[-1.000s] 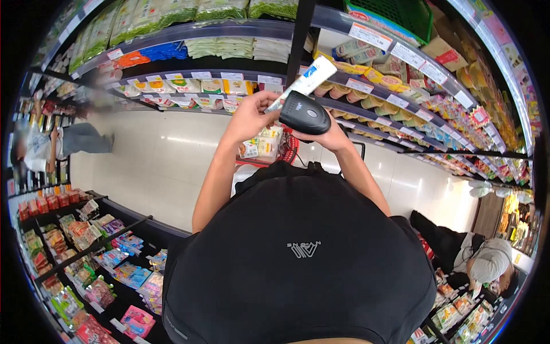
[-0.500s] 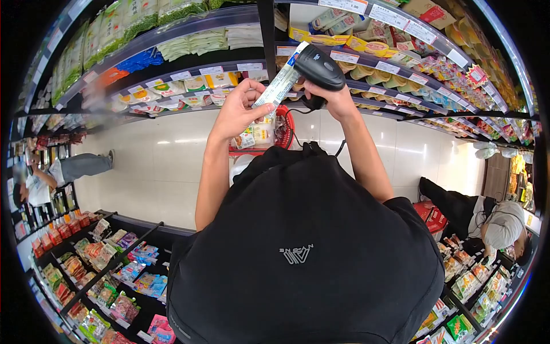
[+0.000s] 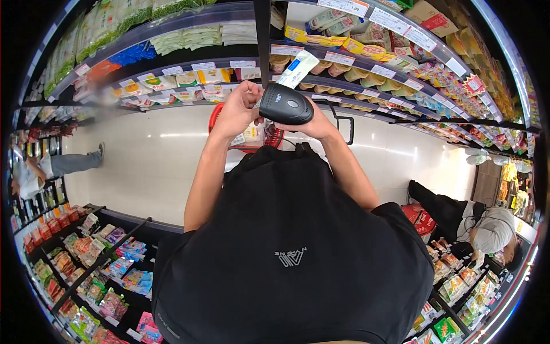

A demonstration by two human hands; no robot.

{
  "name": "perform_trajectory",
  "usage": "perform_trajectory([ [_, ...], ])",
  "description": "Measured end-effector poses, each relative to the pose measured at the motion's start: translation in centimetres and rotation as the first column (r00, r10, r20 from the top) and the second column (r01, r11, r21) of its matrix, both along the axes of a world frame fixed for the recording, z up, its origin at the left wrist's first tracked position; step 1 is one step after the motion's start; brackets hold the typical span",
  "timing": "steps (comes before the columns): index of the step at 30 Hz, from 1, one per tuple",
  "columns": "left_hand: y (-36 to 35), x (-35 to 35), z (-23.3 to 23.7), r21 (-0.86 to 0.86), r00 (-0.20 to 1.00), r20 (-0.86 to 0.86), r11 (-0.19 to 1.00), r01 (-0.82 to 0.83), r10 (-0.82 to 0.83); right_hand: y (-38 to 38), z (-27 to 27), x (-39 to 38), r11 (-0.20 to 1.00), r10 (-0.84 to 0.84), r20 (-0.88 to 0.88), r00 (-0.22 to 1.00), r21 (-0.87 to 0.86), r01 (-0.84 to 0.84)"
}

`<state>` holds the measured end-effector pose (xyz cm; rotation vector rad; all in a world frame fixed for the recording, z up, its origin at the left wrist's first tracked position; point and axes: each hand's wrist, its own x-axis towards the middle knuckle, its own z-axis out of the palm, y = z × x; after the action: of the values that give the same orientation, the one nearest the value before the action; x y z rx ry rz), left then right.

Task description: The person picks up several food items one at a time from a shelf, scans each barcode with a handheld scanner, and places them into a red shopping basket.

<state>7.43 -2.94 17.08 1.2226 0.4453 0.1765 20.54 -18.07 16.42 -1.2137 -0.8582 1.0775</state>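
Clearly, the black shirt (image 3: 292,229) came nearest, with the hands out beyond it. The right hand (image 3: 314,124) was closed around a black scanner (image 3: 286,105), its fingers mostly hidden beneath the body. The left hand (image 3: 239,110), just beside the scanner, had its fingers curled on the near end of a slim white-and-blue packet (image 3: 299,67); the scanner stood in the way of the packet's lower part, while its far end stuck out past both hands.

Below the hands, partly covered by them and the shirt, was a red basket (image 3: 213,118) with packaged goods (image 3: 251,135) inside. To the right of the right hand stood a black frame (image 3: 351,123). Beyond the hands ran the shelves (image 3: 266,48), lined with bagged goods, cups and price labels. Well off to the left was one person (image 3: 33,175); well off to the right, another person (image 3: 494,229), near a second red basket (image 3: 420,220).
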Motion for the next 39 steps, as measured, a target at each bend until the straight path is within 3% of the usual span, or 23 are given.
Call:
perform_trajectory([
  [4, -0.2, 0.5, 0.1, 0.001, 0.999, 0.033, 1.0, -0.018, 0.018, 0.2, -0.7, 1.8, 0.997, 0.016, 0.236, 0.972, 0.065, -0.033],
  [6, 0.1, 0.5, 0.3, 0.08, 1.0, -0.007, 0.997, -0.011, 0.012, 0.4, -1.6, 3.0, 0.989, -0.151, 0.107, 0.983, 0.021, 0.15],
  [9, 0.5, 0.2, -0.1, 0.082, 0.998, 0.029, 0.996, 0.045, -0.047, -0.2, -1.1, 5.0, 0.969, -0.245, -0.075, 0.967, -0.027, 0.244],
  [13, 1.2, 0.5, 0.5, 0.053, 0.996, 0.024, 0.995, 0.083, -0.084, -0.9, -0.4, 5.2, 0.966, -0.244, 0.064, 0.968, -0.067, 0.248],
  [16, 1.4, 0.9, 0.4, 0.016, 0.997, 0.062, 0.999, 0.052, -0.053, -1.2, -0.3, 4.7, 0.985, -0.172, -0.014, 0.985, 0.014, 0.172],
  [18, 1.7, 1.1, -0.1, 0.025, 0.991, 0.11, 0.997, 0.072, -0.074, -1.7, -0.8, 3.2, 0.967, -0.19, 0.081, 0.978, -0.157, 0.201],
  [20, 1.5, 1.7, -0.7, 0.064, 0.986, 0.144, 0.995, 0.076, -0.085, -1.6, -2.5, 1.7, 0.983, -0.181, 0.162, 0.97, -0.012, 0.186],
  [22, 1.2, 2.0, -0.8, 0.101, 0.98, 0.176, 0.992, 0.077, -0.094, -1.0, 0.9, 1.0, 1.0, -0.004, 0.198, 0.98, -0.005, 0.005],
  [24, 1.1, 1.7, -0.4, 0.066, 0.988, 0.086, 0.991, 0.12, -0.126, -1.2, 0.4, 1.4, 0.999, -0.033, 0.15, 0.988, -0.031, 0.038],
  [26, 0.6, 1.5, 0.1, 0.09, 0.99, 0.072, 0.989, 0.118, -0.124, -1.5, 0.2, 1.9, 0.984, -0.165, 0.149, 0.975, -0.035, 0.172],
  [27, 0.5, 1.5, 0.2, 0.113, 0.991, 0.058, 0.987, 0.117, -0.124, -1.7, 1.7, 2.5, 0.966, -0.165, 0.165, 0.972, -0.169, 0.193],
  [28, 0.5, 1.4, 0.2, 0.116, 0.99, 0.058, 0.986, 0.119, -0.127, -1.4, 1.0, 2.9, 0.97, -0.242, 0.113, 0.964, 0.01, 0.242],
  [30, 0.6, 1.3, 0.1, 0.095, 0.99, 0.04, 0.987, 0.133, -0.137, -2.0, -0.6, 4.4, 0.941, -0.325, 0.016, 0.945, -0.091, 0.325],
  [35, 0.5, 0.9, -0.2, 0.075, 0.988, 0.06, 0.988, 0.136, -0.141, -2.9, -0.6, 5.4, 0.959, -0.277, -0.007, 0.961, -0.07, 0.276],
  [39, 0.4, 0.9, 0.7, 0.073, 0.989, 0.019, 0.986, 0.147, -0.149, -2.8, 0.6, 4.0, 0.943, -0.329, 0.136, 0.935, -0.001, 0.332],
])
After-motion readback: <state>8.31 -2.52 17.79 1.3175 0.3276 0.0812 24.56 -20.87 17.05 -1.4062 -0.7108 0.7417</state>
